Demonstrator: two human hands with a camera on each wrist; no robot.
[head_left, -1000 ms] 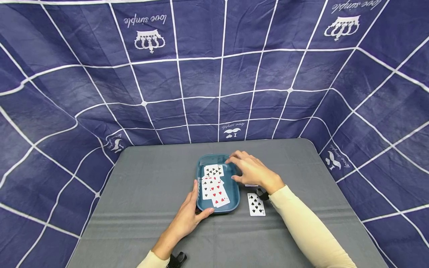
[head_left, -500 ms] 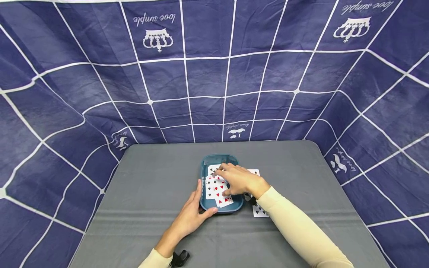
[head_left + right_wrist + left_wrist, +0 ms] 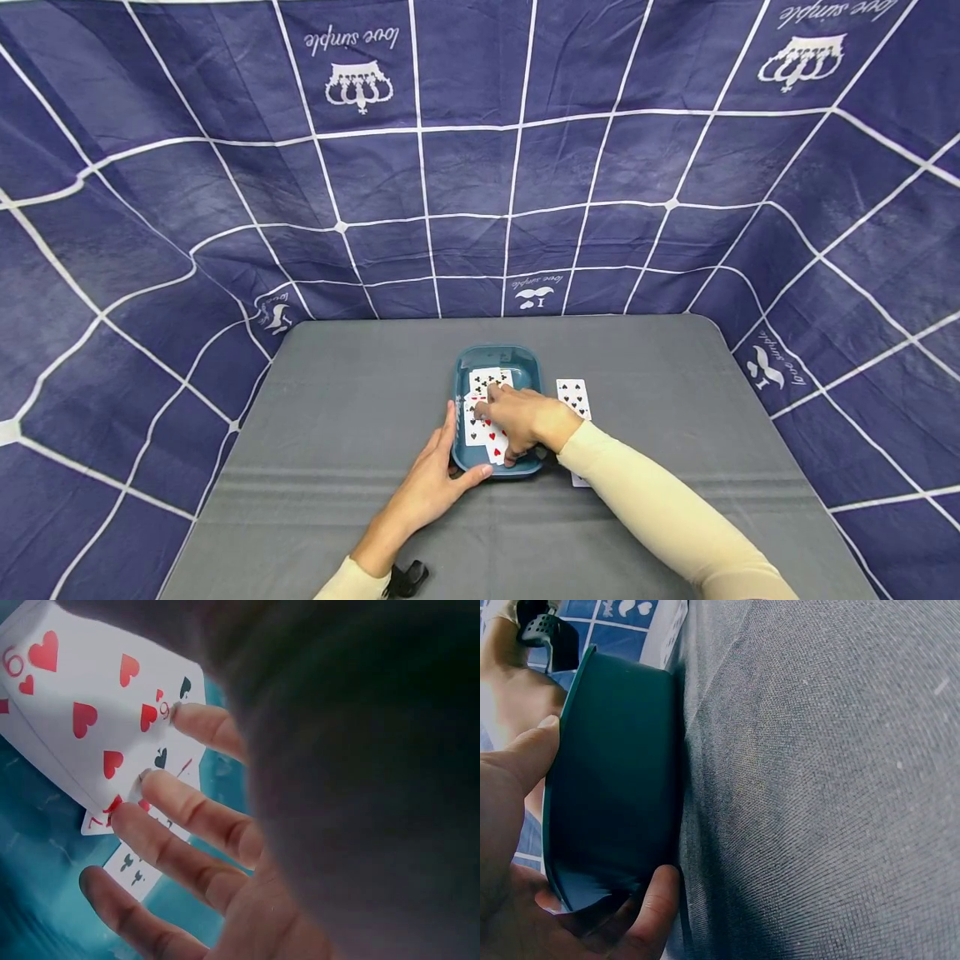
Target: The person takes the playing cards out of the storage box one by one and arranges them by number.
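Observation:
A blue plastic tray [image 3: 498, 353] stands on the table with several playing cards in it. My left hand [image 3: 427, 479] grips its near left corner, the thumb on the rim and fingers against the side wall [image 3: 619, 765]. Over the cards, my right hand [image 3: 521, 417] reaches in with spread, slightly bent fingers. In the right wrist view, fingertips [image 3: 157, 784] touch the six of hearts [image 3: 97, 697], which lies on other cards. The right thumb's contact is unclear there. A clubs card [image 3: 486, 377] lies toward the tray's far end.
To the right of the tray lies a spades card [image 3: 573, 395] on the grey table [image 3: 360, 375]. Another card [image 3: 579, 481] is mostly hidden under the right forearm. A blue gridded cloth [image 3: 465, 167] hangs around the back and sides.
My right hand has moved from the tray's right rim left and down onto the cards, uncovering the spades card on the table. The left hand keeps its place at the tray.

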